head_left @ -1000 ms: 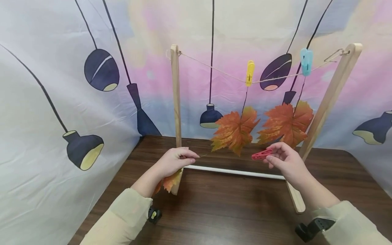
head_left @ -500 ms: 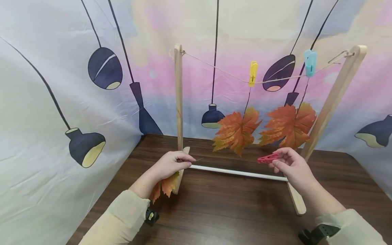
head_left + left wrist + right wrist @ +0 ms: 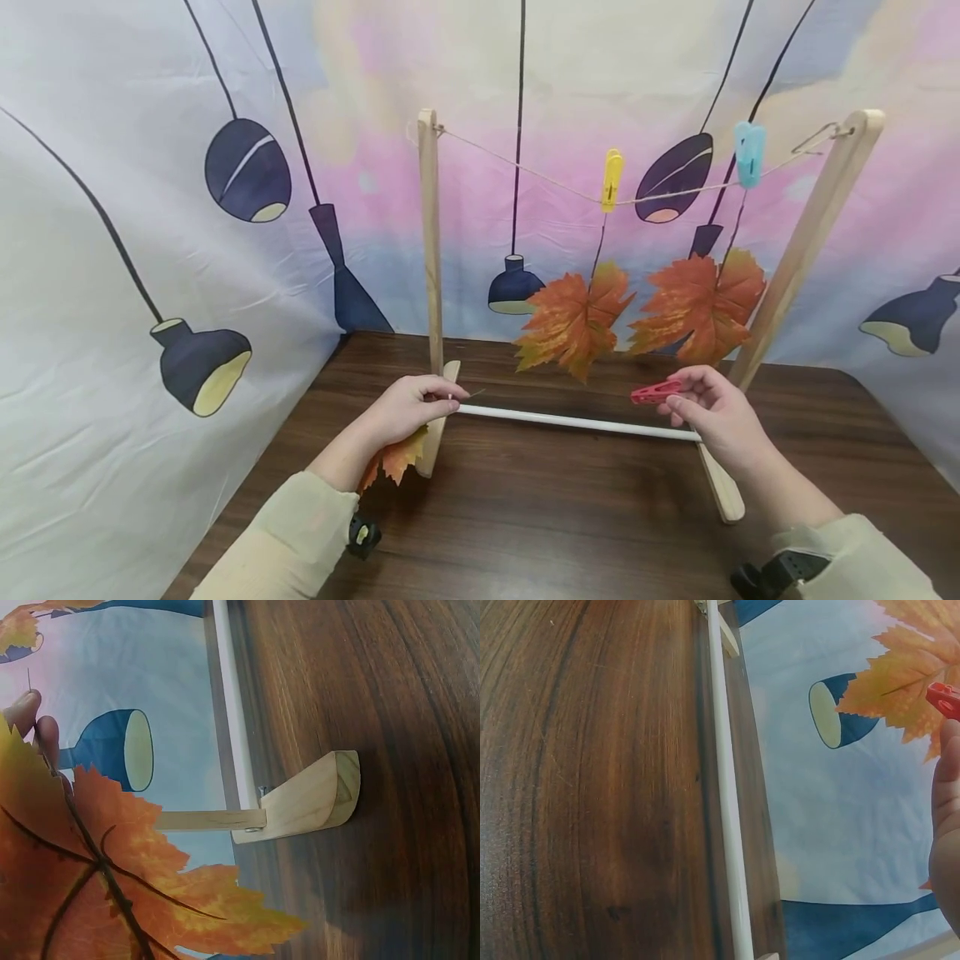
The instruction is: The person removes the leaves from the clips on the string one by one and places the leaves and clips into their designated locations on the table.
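Observation:
My left hand [image 3: 408,410] pinches the thin stem of an orange maple leaf [image 3: 142,877] between thumb and fingers. In the head view that leaf hangs below the hand, partly hidden by it. Thumb and fingers of my right hand [image 3: 712,408] hold a red clothespin [image 3: 655,392] by one end, its other end pointing left. Above, a string [image 3: 517,167] carries a yellow clothespin [image 3: 612,180] and a light blue clothespin [image 3: 749,155]. From each hangs a maple leaf by its stem, the middle leaf [image 3: 577,321] and the right leaf [image 3: 701,304].
Two wooden posts [image 3: 432,242] hold the string, with feet [image 3: 722,483] standing on the brown wooden table [image 3: 570,508]. A white rod [image 3: 570,421] joins the posts low down. Behind is a cloth backdrop [image 3: 375,100] printed with lamps.
My left hand has drawn a little left and down with its leaf. The right hand has dropped slightly, still holding the red clothespin. The hanging leaves stay on the string.

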{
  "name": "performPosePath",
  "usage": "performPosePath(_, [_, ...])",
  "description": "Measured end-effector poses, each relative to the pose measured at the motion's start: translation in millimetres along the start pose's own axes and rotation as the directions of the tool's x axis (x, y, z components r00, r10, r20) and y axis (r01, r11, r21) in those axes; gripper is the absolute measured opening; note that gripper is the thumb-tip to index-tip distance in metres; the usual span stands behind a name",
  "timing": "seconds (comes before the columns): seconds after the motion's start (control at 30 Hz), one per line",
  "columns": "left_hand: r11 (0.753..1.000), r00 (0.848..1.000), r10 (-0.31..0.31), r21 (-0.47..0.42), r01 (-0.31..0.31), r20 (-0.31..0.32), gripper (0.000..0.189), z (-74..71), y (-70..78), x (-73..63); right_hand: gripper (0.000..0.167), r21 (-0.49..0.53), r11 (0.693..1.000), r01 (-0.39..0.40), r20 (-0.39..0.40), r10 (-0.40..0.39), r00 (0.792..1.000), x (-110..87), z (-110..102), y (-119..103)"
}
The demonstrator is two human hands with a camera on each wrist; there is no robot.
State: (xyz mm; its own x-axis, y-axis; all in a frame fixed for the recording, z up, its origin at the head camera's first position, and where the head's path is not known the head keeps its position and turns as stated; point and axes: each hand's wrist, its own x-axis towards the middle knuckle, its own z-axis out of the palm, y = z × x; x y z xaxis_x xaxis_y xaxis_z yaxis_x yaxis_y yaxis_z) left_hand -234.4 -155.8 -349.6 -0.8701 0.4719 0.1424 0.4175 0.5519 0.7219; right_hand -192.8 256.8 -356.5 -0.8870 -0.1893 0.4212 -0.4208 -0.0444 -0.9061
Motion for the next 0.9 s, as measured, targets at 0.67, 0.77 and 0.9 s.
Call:
performPosePath(0.67, [0.999, 1.000, 0.020, 0.037, -0.020, 0.005, 0.019, 6.4, -17.9, -6.4, 0.020, -0.016, 0.998, -0.060, 0.001, 0.060, 0.998, -19.0, -5.8, 13.5])
performPosePath(0.77, [0.999, 1.000, 0.017, 0.043, -0.017, 0.003, 0.020, 7.1, -22.7, -8.5, 0.022, 0.000, 0.999, -0.041, 0.017, 0.041, 0.999, -19.2, -5.9, 15.7])
performPosePath(0.9, [0.998, 1.000, 0.004, 0.060, -0.005, 0.009, 0.021, 8.7, -29.7, -11.5, 0.021, -0.017, 0.999, -0.044, 0.034, 0.044, 0.998, -20.3, -6.3, 18.9])
